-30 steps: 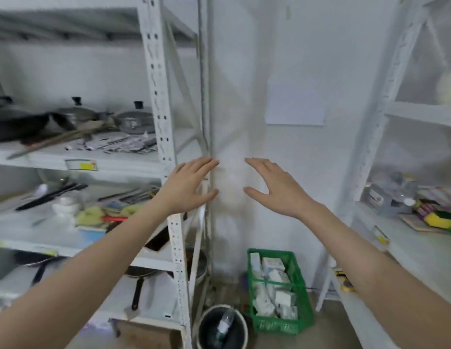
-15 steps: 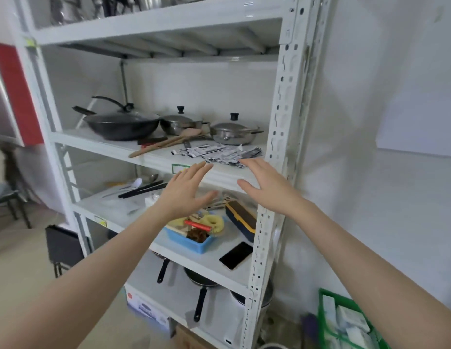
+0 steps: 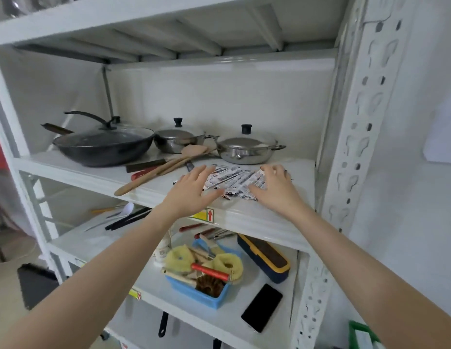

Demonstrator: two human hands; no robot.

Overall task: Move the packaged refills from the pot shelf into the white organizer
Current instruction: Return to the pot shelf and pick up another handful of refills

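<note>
Several flat printed refill packets (image 3: 234,181) lie in a loose pile near the front right of the white pot shelf (image 3: 269,215). My left hand (image 3: 193,190) hovers with spread fingers over the pile's left edge. My right hand (image 3: 276,188) lies over the pile's right side, fingers slightly bent onto the packets, covering some of them. Neither hand plainly grips a packet. The white organizer is not in view.
A black wok (image 3: 103,146), two lidded steel pots (image 3: 179,138) (image 3: 247,147) and wooden utensils (image 3: 164,170) sit behind the packets. The shelf below carries a blue tray of brushes (image 3: 201,290), a dark case (image 3: 264,258) and a phone (image 3: 262,307). A perforated upright (image 3: 350,147) stands close on the right.
The view swung left and closed in on the pot shelf. Both hands moved forward from mid-air in front of the rack onto the packet pile.
</note>
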